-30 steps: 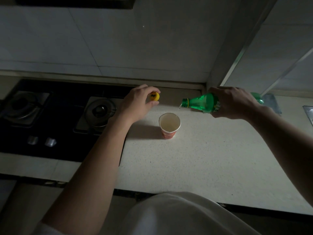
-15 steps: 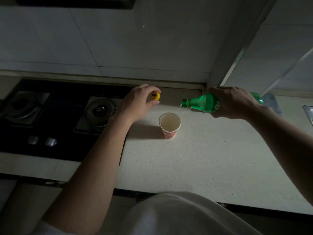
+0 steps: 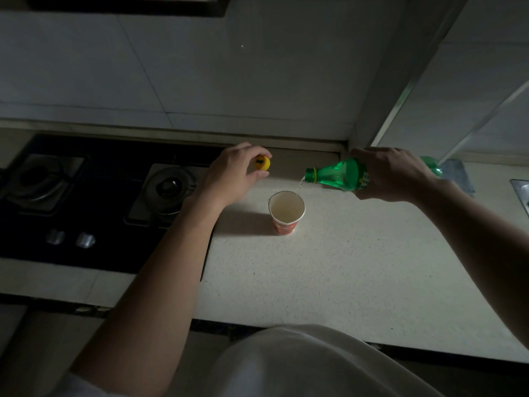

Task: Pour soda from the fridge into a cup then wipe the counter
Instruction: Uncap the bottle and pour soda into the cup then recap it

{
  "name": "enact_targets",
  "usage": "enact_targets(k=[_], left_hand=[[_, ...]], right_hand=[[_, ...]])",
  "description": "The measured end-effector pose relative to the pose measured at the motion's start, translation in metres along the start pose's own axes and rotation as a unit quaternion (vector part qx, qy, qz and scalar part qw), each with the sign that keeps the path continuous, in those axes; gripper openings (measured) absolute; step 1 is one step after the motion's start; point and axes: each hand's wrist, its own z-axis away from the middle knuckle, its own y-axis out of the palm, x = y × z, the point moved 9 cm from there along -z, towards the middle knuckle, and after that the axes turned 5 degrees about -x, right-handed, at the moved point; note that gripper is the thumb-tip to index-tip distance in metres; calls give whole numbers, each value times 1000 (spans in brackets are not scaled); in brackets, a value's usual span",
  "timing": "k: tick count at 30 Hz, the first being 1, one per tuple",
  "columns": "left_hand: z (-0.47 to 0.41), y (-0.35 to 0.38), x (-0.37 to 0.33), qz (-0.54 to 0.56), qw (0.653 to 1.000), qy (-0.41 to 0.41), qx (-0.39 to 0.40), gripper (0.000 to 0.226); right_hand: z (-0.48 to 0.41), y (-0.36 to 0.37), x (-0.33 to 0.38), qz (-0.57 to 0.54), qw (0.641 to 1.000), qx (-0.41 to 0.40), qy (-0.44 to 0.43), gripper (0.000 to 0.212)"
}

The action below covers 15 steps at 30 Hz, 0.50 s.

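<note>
A green soda bottle [image 3: 337, 174] lies nearly level above the counter, gripped round its body by my right hand [image 3: 392, 173]. Its open neck points left, and a thin stream of soda falls from it into the paper cup [image 3: 286, 212]. The cup has a red base, stands upright on the pale counter [image 3: 343, 267] and holds pale liquid. My left hand [image 3: 234, 174] hovers to the left of the cup and pinches the yellow bottle cap [image 3: 262, 163] between thumb and fingers.
A black gas hob [image 3: 94, 196] with two burners and two knobs fills the counter's left side. A grey cloth [image 3: 458, 174] lies behind my right hand. A metal sink edge [image 3: 522, 193] shows at the far right. Tiled wall runs along the back.
The bottle has tipped slightly further and soda now runs from its neck into the cup. Both hands have stayed almost where they were.
</note>
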Motion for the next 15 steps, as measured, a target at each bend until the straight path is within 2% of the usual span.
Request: enact_targets(k=[15], left_hand=[[-1, 2, 0, -2, 1000, 1, 0, 34]], right_hand=[[-3, 2, -1, 9, 1000, -1, 4, 72]])
